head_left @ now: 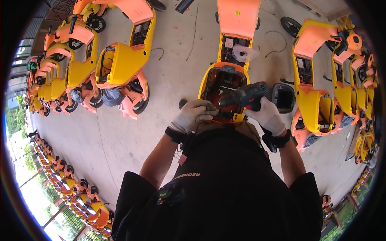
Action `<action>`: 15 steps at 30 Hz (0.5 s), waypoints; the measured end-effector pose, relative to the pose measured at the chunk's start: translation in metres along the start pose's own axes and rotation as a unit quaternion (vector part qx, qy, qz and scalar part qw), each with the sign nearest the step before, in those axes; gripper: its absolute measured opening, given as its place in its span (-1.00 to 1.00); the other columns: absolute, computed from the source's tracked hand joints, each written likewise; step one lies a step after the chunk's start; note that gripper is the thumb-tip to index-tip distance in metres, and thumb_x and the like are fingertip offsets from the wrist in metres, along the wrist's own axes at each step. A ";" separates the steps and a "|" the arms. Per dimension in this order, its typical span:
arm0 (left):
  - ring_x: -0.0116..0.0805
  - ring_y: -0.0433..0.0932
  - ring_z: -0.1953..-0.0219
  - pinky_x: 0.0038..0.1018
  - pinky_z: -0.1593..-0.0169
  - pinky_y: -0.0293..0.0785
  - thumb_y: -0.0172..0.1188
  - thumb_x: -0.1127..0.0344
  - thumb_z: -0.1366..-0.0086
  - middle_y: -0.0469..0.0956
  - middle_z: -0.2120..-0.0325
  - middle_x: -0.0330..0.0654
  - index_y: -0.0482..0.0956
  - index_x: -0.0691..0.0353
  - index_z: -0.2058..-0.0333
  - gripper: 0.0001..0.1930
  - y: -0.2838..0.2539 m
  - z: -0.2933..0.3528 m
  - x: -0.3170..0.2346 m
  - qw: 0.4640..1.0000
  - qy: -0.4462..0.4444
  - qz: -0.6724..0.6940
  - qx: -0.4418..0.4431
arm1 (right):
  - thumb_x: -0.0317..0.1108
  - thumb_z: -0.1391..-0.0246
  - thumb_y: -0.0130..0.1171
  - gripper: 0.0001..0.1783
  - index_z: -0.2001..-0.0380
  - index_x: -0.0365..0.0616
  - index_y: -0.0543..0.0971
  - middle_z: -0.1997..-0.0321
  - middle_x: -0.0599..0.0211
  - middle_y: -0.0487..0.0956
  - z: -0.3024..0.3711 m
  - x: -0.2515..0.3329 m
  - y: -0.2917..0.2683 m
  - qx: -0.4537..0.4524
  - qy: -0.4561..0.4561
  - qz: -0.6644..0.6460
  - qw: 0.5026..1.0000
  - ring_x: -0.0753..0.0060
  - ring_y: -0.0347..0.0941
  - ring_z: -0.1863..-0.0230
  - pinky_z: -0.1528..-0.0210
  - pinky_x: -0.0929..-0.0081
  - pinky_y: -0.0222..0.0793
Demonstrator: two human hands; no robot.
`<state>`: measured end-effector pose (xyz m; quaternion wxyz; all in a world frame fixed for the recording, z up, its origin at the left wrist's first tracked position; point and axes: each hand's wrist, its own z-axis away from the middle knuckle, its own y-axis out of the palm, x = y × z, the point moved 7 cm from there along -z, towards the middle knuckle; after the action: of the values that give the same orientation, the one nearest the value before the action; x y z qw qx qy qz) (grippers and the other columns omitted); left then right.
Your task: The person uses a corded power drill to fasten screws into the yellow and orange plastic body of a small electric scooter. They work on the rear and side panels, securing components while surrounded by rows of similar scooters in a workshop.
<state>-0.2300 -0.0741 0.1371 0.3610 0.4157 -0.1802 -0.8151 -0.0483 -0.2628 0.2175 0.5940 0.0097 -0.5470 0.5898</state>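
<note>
My right hand (267, 116), in a white glove, is wrapped round the grip of a dark cordless drill (243, 95). The drill lies over the open seat compartment (206, 86) of a yellow and orange scooter, its nose pointing left. Close to that nose is my left hand (196, 114), also gloved, its fingers drawn together at the compartment's near left edge. Whatever small thing those fingers pinch is hidden or too dark to name. A yellow bracket (237, 118) shows at the near rim, beside my right hand.
A black tub (283, 98) rests on the floor to the right of the scooter. Clear plastic (245, 53) lies over the scooter's footwell. Partly built scooters stand at left (124, 64) and right (313, 92), with loose cables (277, 42) on the concrete floor.
</note>
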 end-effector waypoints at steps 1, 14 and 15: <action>-0.08 0.59 0.03 -0.34 0.04 0.61 -0.12 0.45 -0.40 0.52 0.06 0.15 0.40 0.45 -0.02 -0.71 0.000 0.001 0.002 1.000 -0.001 -0.008 -0.009 | -0.13 0.12 0.41 -0.46 0.22 -0.35 0.49 0.31 -0.03 0.64 0.001 -0.001 0.002 0.002 0.002 0.005 1.000 0.00 0.61 0.19 0.10 0.26 0.48; -0.44 0.57 0.44 -0.57 0.35 0.55 0.06 0.24 -0.44 0.58 0.38 -0.16 0.47 0.32 0.18 -0.78 -0.025 0.000 0.016 0.989 0.008 -0.136 -0.061 | -0.11 0.14 0.42 -0.39 0.08 -0.25 0.48 0.17 -0.02 0.61 0.011 -0.002 0.011 0.014 -0.027 -0.022 0.999 -0.03 0.56 0.11 0.03 0.23 0.46; -0.43 0.58 0.45 -0.57 0.38 0.55 0.08 0.27 -0.42 0.58 0.38 -0.16 0.47 0.33 0.17 -0.79 -0.022 0.000 0.016 0.992 0.020 -0.107 -0.057 | -0.11 0.14 0.42 -0.39 0.08 -0.25 0.48 0.17 -0.02 0.62 0.011 -0.003 0.012 0.013 -0.027 -0.025 0.999 -0.03 0.56 0.11 0.03 0.23 0.46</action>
<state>-0.2457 -0.0705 0.1152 0.2982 0.4277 -0.0807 -0.8495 -0.0626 -0.2684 0.2125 0.5935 0.0468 -0.5543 0.5817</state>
